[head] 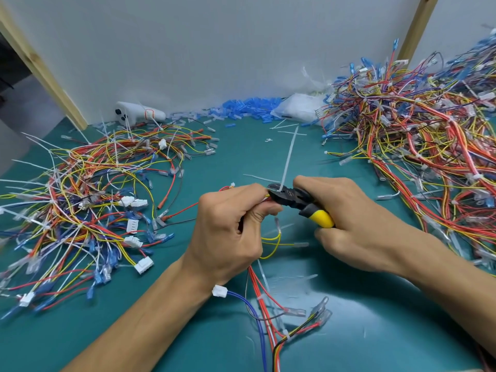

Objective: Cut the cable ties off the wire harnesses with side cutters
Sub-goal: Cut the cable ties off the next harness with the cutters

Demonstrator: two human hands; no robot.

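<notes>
The left hand (230, 226) is clenched round a harness (264, 299) above the middle of the green surface (375, 331). The right hand (354, 224) grips the yellow-handled cutters (288, 197), whose dark nose meets a white tie (288, 157) right beside the left fingertips. Whether the blades have bitten yet I cannot tell. The likeliest slip, I judge, is the blades catching a wire along with the tie, since red and yellow wires leave the fist just under the nose, and a nicked wire would spoil the harness. The blades also work close to the left thumb and forefinger, so a twist could pinch skin. A cut tail could spring off into the left pile (80, 197) or the right pile (429, 143). The tie's long tail stands nearly upright, leaning slightly right toward the wall, its base at the blades. The cutters' long axis runs lower right to upper left, nose pointing left at the fist. The harness runs from the fist toward the viewer, its wires trailing over the near surface.
</notes>
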